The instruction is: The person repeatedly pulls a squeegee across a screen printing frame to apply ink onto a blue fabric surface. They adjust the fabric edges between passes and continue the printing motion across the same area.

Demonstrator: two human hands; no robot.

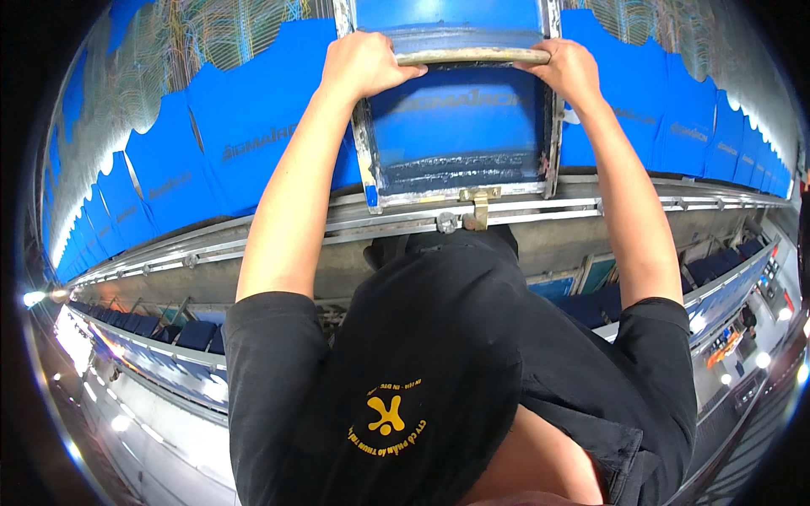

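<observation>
Both of my arms reach forward to a screen-printing frame (368, 160) with scuffed metal sides. Across it lies a long pale squeegee (472, 56), spanning nearly from one side rail to the other. My left hand (361, 67) is closed on its left end, thumb pointing inward. At the opposite end, my right hand (570, 71) grips it the same way. Dark ink smears show on the mesh (460, 126) below the squeegee, thickest along the frame's near edge. Blue fabric shows through the mesh. The squeegee's lower edge is partly hidden.
Printed blue fabric pieces (245, 135) line the long table on both sides of the frame. A metal rail (329, 221) with bolts runs along the near edge, and a brass-coloured bracket (480, 209) joins the frame there. Dark boards (196, 334) sit on a lower rack.
</observation>
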